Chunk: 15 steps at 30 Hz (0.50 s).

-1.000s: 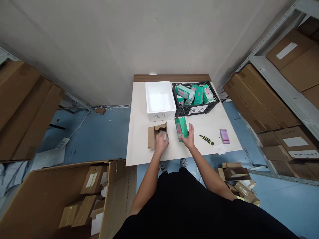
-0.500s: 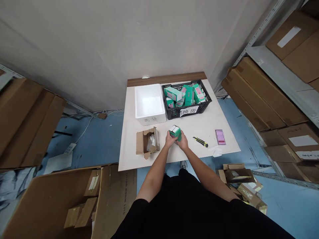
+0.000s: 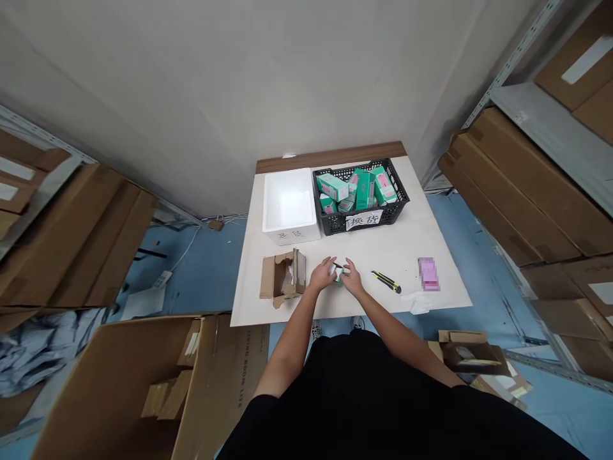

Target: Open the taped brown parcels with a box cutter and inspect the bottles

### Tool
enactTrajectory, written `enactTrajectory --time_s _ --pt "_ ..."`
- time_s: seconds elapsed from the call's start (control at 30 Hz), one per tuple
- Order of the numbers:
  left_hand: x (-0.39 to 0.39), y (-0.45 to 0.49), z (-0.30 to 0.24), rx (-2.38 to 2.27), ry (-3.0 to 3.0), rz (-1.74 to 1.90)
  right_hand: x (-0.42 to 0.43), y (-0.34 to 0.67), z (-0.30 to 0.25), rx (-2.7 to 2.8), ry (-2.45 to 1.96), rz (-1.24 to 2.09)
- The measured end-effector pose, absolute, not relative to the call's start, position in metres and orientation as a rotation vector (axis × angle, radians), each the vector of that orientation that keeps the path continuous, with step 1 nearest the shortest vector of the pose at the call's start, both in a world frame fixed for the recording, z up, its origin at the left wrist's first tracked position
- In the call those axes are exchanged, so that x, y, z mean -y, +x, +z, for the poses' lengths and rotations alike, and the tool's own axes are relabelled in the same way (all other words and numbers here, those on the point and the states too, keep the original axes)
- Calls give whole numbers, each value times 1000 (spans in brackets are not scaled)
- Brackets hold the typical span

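Observation:
A small green-and-white box (image 3: 339,273) is between my two hands near the front of the table, mostly covered by fingers. Its top end faces me with white flaps and a dark gap showing. From the left side my left hand (image 3: 322,275) grips it, fingers curled over the top. Opposite, my right hand (image 3: 353,280) pinches its right side. Left of my hands stands an opened brown carton (image 3: 283,278) with its flaps up and something whitish inside. A yellow-and-black utility knife (image 3: 385,282) lies to the right.
A white foam box (image 3: 288,201) and a black plastic crate (image 3: 364,222) full of green-and-pink boxes stand at the table's back. Toward the right lie a blurred pink item (image 3: 429,274) and white paper (image 3: 416,301). A large carton (image 3: 220,377) stands front left; shelves flank both sides.
My fingers have moved up onto the top of the green box, which now shows white flaps apart and a dark gap. The head view has shifted slightly.

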<state>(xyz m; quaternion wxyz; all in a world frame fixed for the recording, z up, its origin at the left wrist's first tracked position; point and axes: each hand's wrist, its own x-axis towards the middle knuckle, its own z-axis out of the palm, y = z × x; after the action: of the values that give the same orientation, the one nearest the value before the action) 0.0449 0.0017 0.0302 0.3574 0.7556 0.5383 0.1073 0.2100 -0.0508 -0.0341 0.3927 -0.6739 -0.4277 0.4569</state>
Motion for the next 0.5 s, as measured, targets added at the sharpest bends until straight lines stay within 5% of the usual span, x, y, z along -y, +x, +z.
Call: enactTrajectory --time_s 0.5 --pt "10 33 12 -1331 1650 493 12 210 -16 1413 -1720 951"
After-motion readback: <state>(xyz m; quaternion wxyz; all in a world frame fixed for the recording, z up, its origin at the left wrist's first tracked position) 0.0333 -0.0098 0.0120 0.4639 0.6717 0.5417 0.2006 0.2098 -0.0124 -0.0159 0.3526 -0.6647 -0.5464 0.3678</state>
